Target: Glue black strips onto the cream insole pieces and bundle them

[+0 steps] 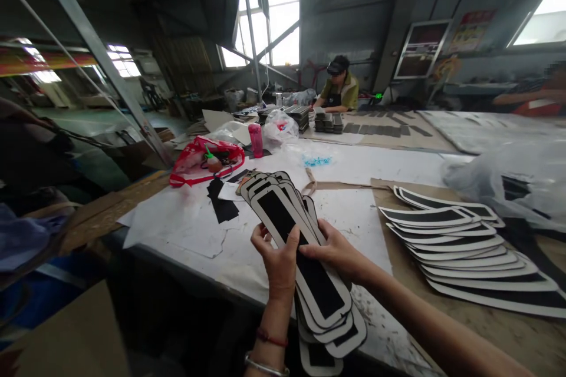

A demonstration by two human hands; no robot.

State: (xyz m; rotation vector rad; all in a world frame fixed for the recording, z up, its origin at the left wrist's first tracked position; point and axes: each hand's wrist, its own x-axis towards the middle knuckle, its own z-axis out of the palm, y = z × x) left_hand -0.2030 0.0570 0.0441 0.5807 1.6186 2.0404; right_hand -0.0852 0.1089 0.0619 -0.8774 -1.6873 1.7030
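Observation:
A stack of long black panels with white borders and rounded corners [322,288] is held tilted over the table's front edge. My left hand [278,253] is closed round its left side, thumb on the top panel. From the right, my right hand [331,250] grips the same stack, its thumb also lying on the top face. The panels are fanned unevenly, and the fingers beneath them are partly hidden. More bordered panels [469,247] lie overlapped in a row on brown card to the right.
Black pieces [222,200], a red-edged bag [207,174] and a pink bottle [255,140] lie or stand at the left of the white-covered table [186,232]. Clear plastic [522,171] is heaped at right. Across the table a co-worker [338,88] sits behind stacked dark pieces [328,122].

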